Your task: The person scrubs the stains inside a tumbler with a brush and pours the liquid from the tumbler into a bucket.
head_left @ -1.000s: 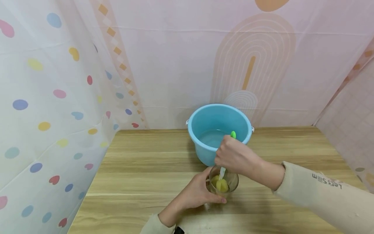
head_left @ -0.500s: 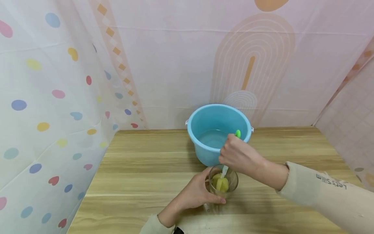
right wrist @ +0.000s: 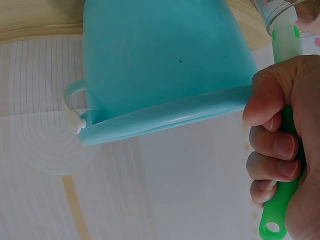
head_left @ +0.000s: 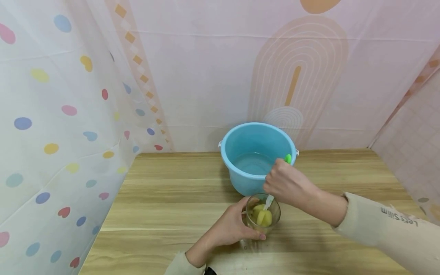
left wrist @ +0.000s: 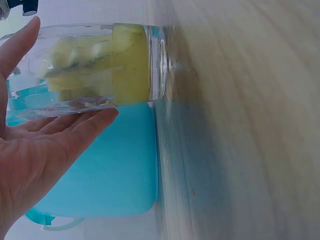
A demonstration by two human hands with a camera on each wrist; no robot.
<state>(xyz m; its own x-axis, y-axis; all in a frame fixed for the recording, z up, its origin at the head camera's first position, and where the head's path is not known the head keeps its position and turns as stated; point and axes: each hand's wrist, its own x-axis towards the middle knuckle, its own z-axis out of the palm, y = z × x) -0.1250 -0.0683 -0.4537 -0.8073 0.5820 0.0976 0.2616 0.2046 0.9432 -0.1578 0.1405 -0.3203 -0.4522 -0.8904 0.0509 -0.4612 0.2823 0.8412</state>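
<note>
Gripping green handle (right wrist: 279, 202), holding glass (left wrist: 102, 65), sleeve (head_left: 388, 231) lettered "Let's…"

We see a light-blue bucket (head_left: 242, 181), a bright-green handle (right wrist: 280, 200), a yellow sponge head (head_left: 264, 218), a beige dark-lettered sleeve (head_left: 378, 229), a tan wood-grained table (head_left: 165, 202) and a white curtain (head_left: 75, 128) with multicoloured spots

Round light-blue plastic bucket (head_left: 241, 184) on wood-grain tabletop (head_left: 165, 214), clear cylindrical glass cup (head_left: 275, 215) before it.
Lower end in cup: yellow-headed, green-handled plastic tool (head_left: 269, 201); left hand (head_left: 236, 225) at cup's left, right hand (head_left: 288, 182) above its right; patterned pale cloth (head_left: 206, 76) behind bucket.
</note>
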